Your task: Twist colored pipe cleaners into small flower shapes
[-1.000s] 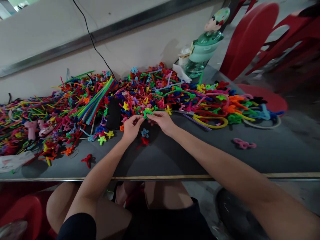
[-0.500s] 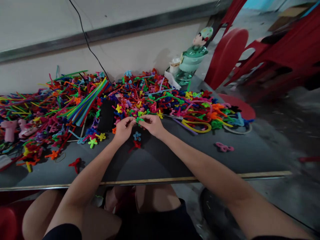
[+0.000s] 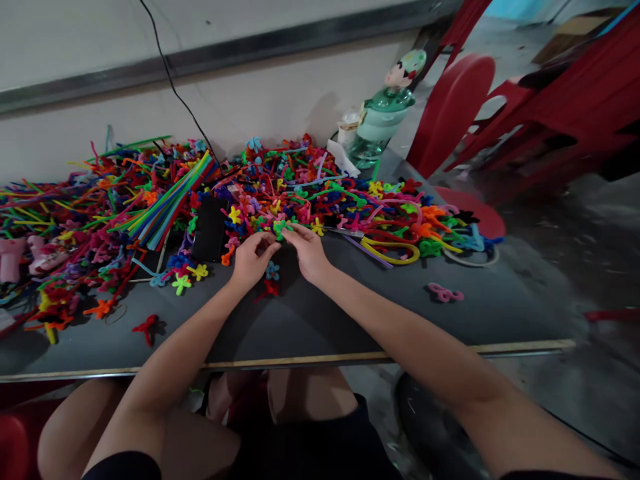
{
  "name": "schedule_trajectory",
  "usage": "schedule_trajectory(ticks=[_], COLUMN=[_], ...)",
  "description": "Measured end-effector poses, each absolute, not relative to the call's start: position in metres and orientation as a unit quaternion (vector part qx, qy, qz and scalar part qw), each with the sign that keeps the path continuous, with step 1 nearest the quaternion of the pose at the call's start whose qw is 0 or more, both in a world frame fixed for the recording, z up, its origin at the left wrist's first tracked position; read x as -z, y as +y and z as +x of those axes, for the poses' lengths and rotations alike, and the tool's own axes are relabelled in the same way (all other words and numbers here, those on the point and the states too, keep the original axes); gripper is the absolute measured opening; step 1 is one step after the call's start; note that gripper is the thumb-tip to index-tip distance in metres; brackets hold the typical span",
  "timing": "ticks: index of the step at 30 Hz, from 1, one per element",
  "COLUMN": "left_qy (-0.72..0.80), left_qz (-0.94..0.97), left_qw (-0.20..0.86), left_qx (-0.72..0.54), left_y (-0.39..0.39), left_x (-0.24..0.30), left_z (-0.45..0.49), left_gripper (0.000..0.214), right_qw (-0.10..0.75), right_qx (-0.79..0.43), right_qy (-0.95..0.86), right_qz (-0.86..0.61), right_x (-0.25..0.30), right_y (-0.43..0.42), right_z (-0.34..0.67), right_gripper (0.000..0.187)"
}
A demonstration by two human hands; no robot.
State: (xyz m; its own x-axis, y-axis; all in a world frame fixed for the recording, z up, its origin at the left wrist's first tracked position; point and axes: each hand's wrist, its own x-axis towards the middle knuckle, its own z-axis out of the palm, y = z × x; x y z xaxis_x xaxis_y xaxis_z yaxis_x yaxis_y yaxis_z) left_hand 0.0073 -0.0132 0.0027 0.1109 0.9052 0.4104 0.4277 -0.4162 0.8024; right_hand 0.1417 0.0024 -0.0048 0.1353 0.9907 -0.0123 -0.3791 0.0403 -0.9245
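A small green flower shape of bent pipe cleaner (image 3: 281, 229) is held up between my two hands over the near edge of the pile. My right hand (image 3: 311, 255) pinches it from the right with thumb and forefinger. My left hand (image 3: 251, 260) is closed at its left side, fingertips curled against its lower edge; the exact grip is partly hidden. Just below my hands lie a blue pipe-cleaner flower (image 3: 272, 270) and a red pipe-cleaner piece (image 3: 271, 288) on the dark table (image 3: 310, 333).
A heap of coloured pipe cleaners (image 3: 115, 193) spreads along the wall, with a straight bundle (image 3: 175, 200) on top. Nearby are a black phone (image 3: 210, 230), scissors (image 3: 350, 232), a pink twisted piece (image 3: 445, 292) and a green bottle (image 3: 383, 120). Red chairs (image 3: 453, 113) stand at the right.
The fingers of both hands have shifted around the green flower, and more of it shows now. My left fingertips have dropped slightly. The view has moved a little.
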Motion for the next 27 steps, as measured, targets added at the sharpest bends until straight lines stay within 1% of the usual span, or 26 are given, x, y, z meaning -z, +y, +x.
schedule_trajectory(ticks=[2,4,7,10,13,16,19,23,25,27], left_qy=[0.474,0.476,0.478,0.469,0.463,0.450,0.430,0.407,0.411,0.424], left_qz=[0.710,0.710,0.706,0.694,0.657,0.601,0.535,0.487,0.491,0.512], left_qw=[0.229,0.215,0.225,0.269,0.334,0.410,0.491,0.591,0.592,0.554], left_qx=[-0.469,-0.472,-0.472,-0.477,-0.492,-0.518,-0.535,-0.498,-0.490,-0.501], left_y=[-0.016,-0.017,-0.018,-0.018,-0.018,-0.016,-0.013,-0.009,-0.007,-0.005], left_x=[-0.004,-0.006,-0.007,-0.007,-0.005,-0.002,-0.003,-0.008,-0.010,-0.010], left_z=[0.009,0.010,0.011,0.011,0.011,0.013,0.015,0.012,0.010,0.008], left_gripper=[0.012,0.012,0.015,0.021,0.030,0.036,0.037,0.038,0.040,0.041], right_qw=[0.615,0.607,0.593,0.583,0.584,0.585,0.583,0.577,0.579,0.575], right_qx=[-0.557,-0.561,-0.578,-0.565,-0.507,-0.463,-0.477,-0.510,-0.508,-0.504], right_qy=[-0.363,-0.366,-0.372,-0.411,-0.469,-0.506,-0.500,-0.476,-0.468,-0.466], right_qz=[-0.425,-0.427,-0.420,-0.416,-0.427,-0.433,-0.427,-0.426,-0.434,-0.445], right_x=[0.006,0.006,0.005,0.003,0.002,0.002,0.004,0.007,0.010,0.011], right_y=[0.001,-0.001,-0.003,-0.004,-0.004,-0.004,-0.003,-0.002,-0.001,0.000], right_z=[0.140,0.140,0.141,0.144,0.146,0.145,0.144,0.143,0.142,0.142], right_gripper=[0.030,0.030,0.029,0.025,0.021,0.023,0.024,0.023,0.024,0.025])
